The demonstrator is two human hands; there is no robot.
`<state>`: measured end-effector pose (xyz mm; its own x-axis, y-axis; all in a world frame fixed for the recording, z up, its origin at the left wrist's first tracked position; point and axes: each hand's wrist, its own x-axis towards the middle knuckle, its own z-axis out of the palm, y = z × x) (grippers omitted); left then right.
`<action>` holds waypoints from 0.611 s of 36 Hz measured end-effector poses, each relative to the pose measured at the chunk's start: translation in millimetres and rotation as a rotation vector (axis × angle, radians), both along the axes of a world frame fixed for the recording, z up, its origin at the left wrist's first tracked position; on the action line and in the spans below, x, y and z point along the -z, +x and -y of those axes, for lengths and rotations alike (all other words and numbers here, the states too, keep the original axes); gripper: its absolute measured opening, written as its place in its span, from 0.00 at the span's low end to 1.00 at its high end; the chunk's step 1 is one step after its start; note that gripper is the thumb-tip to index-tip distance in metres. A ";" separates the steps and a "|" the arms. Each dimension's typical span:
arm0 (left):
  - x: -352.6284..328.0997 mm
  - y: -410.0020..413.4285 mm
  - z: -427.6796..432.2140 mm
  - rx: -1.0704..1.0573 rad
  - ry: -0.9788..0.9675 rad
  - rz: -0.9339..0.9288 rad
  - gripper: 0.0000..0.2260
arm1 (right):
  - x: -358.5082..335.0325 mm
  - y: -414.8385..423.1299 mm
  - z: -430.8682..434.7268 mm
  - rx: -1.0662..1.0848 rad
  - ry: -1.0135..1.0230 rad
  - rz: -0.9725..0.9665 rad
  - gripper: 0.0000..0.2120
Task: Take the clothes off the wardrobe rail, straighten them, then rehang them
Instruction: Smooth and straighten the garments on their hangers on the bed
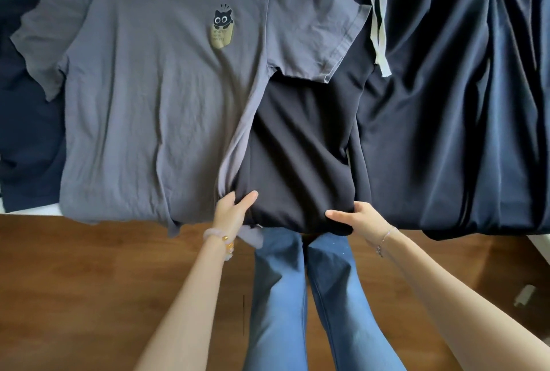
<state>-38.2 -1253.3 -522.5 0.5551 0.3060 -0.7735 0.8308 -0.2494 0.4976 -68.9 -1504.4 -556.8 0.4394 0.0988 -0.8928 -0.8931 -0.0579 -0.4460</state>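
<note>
Black fabric garment (297, 147) lies flat on the white-covered bed (32, 210), its near hem at the bed's edge, between a grey short-sleeved T-shirt with a cat print (143, 88) and navy drawstring trousers (446, 102). At the hem's left corner the left hand (233, 211) pinches the cloth, thumb on top and fingers curled under; the right hand (354, 217) grips the right corner the same way. One side and a sleeve of the grey T-shirt overlap the black garment, and the T-shirt's own hem already hangs past the edge. A pull on the black garment would likely drag the grey T-shirt along, rumpling it or sliding it onto the brown wooden floor (89, 266)
</note>
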 end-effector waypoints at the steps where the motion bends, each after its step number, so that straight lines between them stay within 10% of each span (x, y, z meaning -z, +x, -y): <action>1: -4.9 -1.5 -7.3 -0.009 -0.002 0.039 0.03 | -0.9 -0.7 -1.3 -0.013 0.045 -0.014 0.13; 9: 6.2 -4.4 -45.6 0.426 0.286 -0.178 0.27 | 2.9 -20.3 -34.8 -0.412 -0.238 0.092 0.02; 22: 15.1 -32.6 -46.1 0.616 0.462 -0.321 0.10 | 0.0 -40.7 -47.2 -0.386 -0.618 -0.130 0.07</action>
<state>-70.8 -1207.2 -537.5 0.5010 0.3446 -0.7939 0.5627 -0.8266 -0.0036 -109.5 -1457.1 -556.8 0.3617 -0.3129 -0.8782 -0.8021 -0.5845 -0.1221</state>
